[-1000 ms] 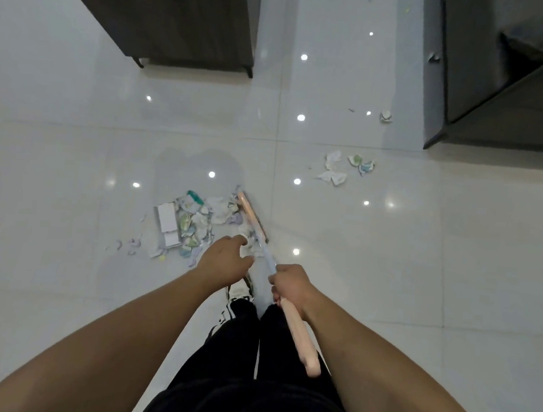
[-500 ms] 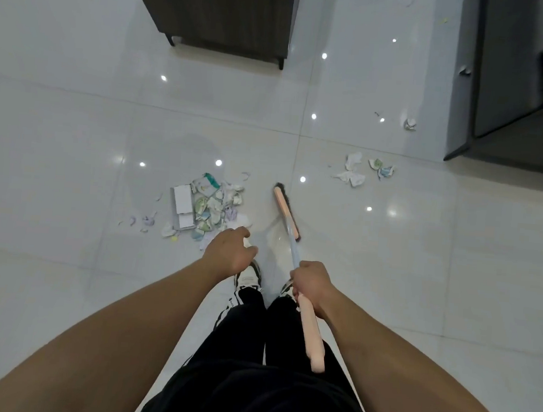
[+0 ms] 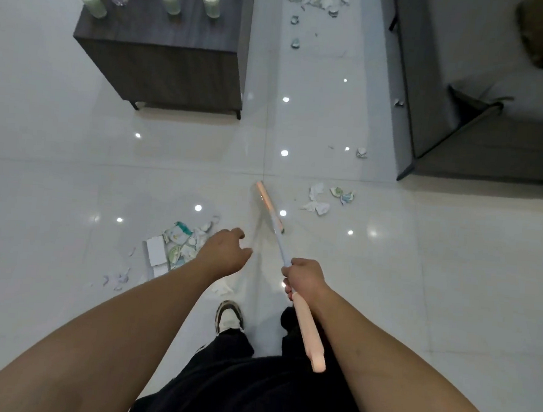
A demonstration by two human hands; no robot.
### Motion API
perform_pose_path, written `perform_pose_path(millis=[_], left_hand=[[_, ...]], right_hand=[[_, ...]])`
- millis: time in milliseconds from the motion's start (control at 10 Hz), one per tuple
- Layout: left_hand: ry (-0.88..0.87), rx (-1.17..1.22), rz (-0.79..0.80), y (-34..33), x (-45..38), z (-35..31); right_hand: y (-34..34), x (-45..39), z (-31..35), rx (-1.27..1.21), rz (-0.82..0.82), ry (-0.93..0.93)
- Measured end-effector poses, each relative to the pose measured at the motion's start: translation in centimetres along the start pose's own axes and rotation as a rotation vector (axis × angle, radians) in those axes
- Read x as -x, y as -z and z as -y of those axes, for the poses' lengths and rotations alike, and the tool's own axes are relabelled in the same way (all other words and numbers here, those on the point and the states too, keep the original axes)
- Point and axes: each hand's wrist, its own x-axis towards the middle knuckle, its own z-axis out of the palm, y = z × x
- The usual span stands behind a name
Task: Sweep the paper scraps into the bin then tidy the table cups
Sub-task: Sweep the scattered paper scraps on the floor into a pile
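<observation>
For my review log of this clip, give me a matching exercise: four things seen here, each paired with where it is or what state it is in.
Things:
1. broom
2. cups
3. left hand
4. pile of scraps

Places or states:
A. on the dark table
B. on the floor, left of the broom head
C. gripped by the right hand
D. holding nothing

Pairs: 1-C, 2-A, 3-D, 4-B
</observation>
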Motion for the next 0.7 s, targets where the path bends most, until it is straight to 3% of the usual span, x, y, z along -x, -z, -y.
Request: perform_pose_path(millis=[200, 400, 500, 700], left_hand=[[0.024, -0.006, -0.026, -1.0, -4.2, -7.0], [0.166, 0.000, 0.056, -3.6, -6.7, -13.1], [0.183, 0.048, 0.025, -3.7, -8.3, -15.4], [0.234, 0.064, -0.044, -2.8, -9.1, -17.3]], right_hand=[[11.9, -6.8, 6.0, 0.155, -0.180, 0.089], [21.3, -14.0, 12.1, 0.148, -0.236, 0.019], [21.3, -15.6, 13.0, 0.164, -0.147, -0.037], [14.6, -13.1, 12.0, 0.462, 0.173, -0.030]])
